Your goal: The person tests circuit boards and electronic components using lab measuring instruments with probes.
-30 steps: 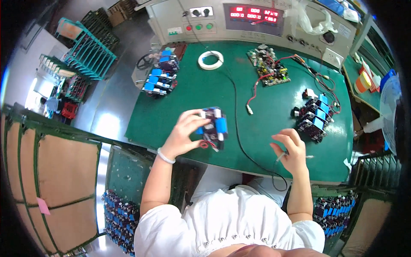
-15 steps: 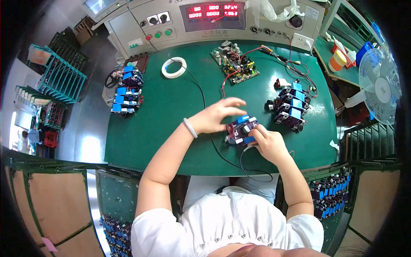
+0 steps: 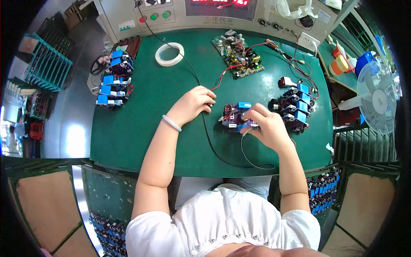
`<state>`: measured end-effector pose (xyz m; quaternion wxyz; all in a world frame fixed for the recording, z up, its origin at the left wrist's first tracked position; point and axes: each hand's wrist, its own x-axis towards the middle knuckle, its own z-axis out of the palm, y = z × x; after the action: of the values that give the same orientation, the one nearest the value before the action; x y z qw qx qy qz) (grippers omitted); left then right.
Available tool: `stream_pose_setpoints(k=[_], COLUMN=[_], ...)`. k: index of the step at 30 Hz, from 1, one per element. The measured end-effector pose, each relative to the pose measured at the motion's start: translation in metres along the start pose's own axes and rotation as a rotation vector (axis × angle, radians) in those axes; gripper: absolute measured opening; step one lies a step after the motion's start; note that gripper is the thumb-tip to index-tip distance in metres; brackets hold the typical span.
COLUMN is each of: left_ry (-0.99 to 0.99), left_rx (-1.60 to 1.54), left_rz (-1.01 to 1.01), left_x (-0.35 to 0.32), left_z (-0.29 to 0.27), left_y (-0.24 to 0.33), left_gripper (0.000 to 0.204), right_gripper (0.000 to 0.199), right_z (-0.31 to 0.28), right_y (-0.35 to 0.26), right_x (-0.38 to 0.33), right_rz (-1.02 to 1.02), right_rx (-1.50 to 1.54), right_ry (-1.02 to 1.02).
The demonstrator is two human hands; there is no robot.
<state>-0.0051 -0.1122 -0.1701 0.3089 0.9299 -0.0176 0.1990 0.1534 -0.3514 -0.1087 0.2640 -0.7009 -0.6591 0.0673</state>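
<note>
A small purple circuit board (image 3: 232, 121) with blue blocks and red wires lies on the green bench in front of me. My right hand (image 3: 267, 127) is closed over its right side, fingers bent against the parts. A cable's light-coloured end (image 3: 248, 131) runs in under the right thumb; the palm hides where it ends. To the left, apart from the board, my left hand (image 3: 192, 104) is closed, its fingers curled together. A red wire (image 3: 221, 79) leads from a larger populated circuit board (image 3: 244, 60) to its fingertips, which seem to pinch it. The black cable (image 3: 206, 130) passes beneath that hand.
Stacked blue-topped boards stand at right (image 3: 298, 109) and left (image 3: 112, 81). A white ring (image 3: 169, 55) lies toward the back. Behind the bench is a test console (image 3: 214, 21) with red digits. A white fan (image 3: 379, 98) stands at right.
My left hand has drawn back leftward from the small board, with the red wire's end shifting left too. The board now lies flatter, with my right hand still at its right side.
</note>
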Motion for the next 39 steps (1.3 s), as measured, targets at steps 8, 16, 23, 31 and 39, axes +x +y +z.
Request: stream_pose_setpoints(k=[8, 16, 23, 31, 39], left_ry=[0.064, 0.187, 0.134, 0.136, 0.119], left_rx=[0.079, -0.220, -0.217, -0.214, -0.208], left_rz=[-0.006, 0.068, 0.071, 0.077, 0.069], left_x=[0.003, 0.009, 0.009, 0.012, 0.011], left_z=[0.007, 0.005, 0.011, 0.015, 0.011], left_y=[0.010, 0.027, 0.034, 0.035, 0.035], left_gripper=[0.013, 0.023, 0.026, 0.025, 0.029], right_gripper=[0.040, 0.033, 0.032, 0.034, 0.036], right_z=[0.028, 0.029, 0.028, 0.047, 0.041], right_y=[-0.015, 0.002, 0.017, 0.017, 0.017], right_x=[0.028, 0.022, 0.012, 0.019, 0.023], right_rz=[-0.101, -0.138, 0.069, 0.330, 0.209], right_rx=[-0.119, 0.171, 0.422, 0.592, 0.376], right_ry=[-0.119, 0.067, 0.162, 0.396, 0.248])
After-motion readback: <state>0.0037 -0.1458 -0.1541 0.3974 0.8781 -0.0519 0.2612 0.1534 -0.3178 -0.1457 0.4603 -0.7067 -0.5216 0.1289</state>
